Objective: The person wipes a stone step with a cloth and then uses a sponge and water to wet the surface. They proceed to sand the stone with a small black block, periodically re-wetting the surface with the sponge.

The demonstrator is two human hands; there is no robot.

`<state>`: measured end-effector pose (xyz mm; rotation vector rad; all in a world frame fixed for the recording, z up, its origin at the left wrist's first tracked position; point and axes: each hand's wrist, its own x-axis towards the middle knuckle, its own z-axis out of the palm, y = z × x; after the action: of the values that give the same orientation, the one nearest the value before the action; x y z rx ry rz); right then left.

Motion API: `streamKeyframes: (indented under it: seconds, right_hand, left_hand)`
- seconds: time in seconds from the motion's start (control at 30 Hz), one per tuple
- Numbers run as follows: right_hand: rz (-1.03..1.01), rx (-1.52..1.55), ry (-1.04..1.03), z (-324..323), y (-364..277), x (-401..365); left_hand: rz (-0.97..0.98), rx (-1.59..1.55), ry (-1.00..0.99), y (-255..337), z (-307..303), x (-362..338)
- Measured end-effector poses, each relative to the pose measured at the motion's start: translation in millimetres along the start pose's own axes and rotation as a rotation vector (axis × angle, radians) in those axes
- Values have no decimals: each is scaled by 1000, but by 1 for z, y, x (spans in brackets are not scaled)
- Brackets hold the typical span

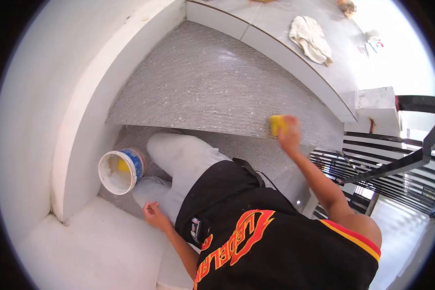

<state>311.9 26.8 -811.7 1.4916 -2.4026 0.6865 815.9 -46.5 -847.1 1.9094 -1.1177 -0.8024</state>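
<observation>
My right hand is closed on a yellow sponge, which rests against the wet-looking grey speckled step close to its front edge. Hand and sponge are slightly blurred. My left hand lies by my lower leg with its fingers curled in, and I see nothing held in it. Near my knees a white bucket with a blue label stands by the wall. Something yellow shows inside the bucket.
A white cloth lies on the tiled step above. Black metal railings run down the right side, beside a white post. A white wall borders the left. Small items sit at the upper right.
</observation>
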Motion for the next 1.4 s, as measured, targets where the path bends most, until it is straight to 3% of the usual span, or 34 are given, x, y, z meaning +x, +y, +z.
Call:
streamKeyframes:
  seconds: [0.03,0.1,0.23,0.3,0.33,0.4,0.43,0.57,0.63,0.7,0.77,0.83,0.87,0.9,0.93,0.97,1.0,1.03,1.17,1.23,1.33,1.4]
  right_hand:
    - [-6,16,-1,3,0,0]
    - [409,-56,-24,11,-4,-1]
    - [58,147,-97,64,-114,18]
    - [171,410,-244,103,-188,31]
    - [80,545,-317,128,-220,34]
    - [-81,835,-497,133,-303,47]
    - [-200,925,-448,132,-345,49]
    - [-576,1075,-579,131,-465,37]
    - [-612,1047,-682,137,-498,24]
    - [-641,998,-783,144,-503,17]
    - [-634,1022,-394,149,-500,11]
    - [-629,1100,-518,179,-473,20]
    - [-636,947,-602,145,-443,46]
    - [-363,985,-581,158,-423,43]
    - [-423,923,-419,173,-398,48]
    - [-411,870,-400,166,-380,60]
    - [-307,884,-532,166,-362,70]
    - [-219,874,-555,159,-356,77]
    - [-268,972,-540,144,-385,72]
    - [-690,967,-503,145,-418,61]
    - [-894,850,-737,172,-464,32]
    - [-965,691,-883,187,-495,21]
  left_hand:
    - [-4,3,-11,1,1,0]
    - [-8,4,-4,2,3,0]
    - [-38,-46,-4,5,4,-1]
    - [-30,-77,15,8,5,0]
    - [-16,-85,4,6,4,0]
    - [-2,-97,11,6,4,-1]
    - [-19,-106,13,6,4,-2]
    - [-72,-124,45,12,2,-4]
    - [-85,-178,75,7,2,-4]
    - [-101,-242,89,3,5,-4]
    - [-96,-254,81,0,2,-5]
    - [-137,-211,75,9,1,-5]
    - [-173,-160,78,11,0,-5]
    - [-161,-162,61,10,1,-4]
    - [-146,-156,48,10,2,-2]
    - [-148,-178,60,5,2,-2]
    - [-143,-205,59,3,4,-1]
    - [-143,-190,92,4,4,0]
    - [-187,-236,66,7,2,0]
    - [-206,-231,63,5,4,0]
    - [-191,-290,62,5,2,-3]
    - [-312,-282,123,16,1,-3]
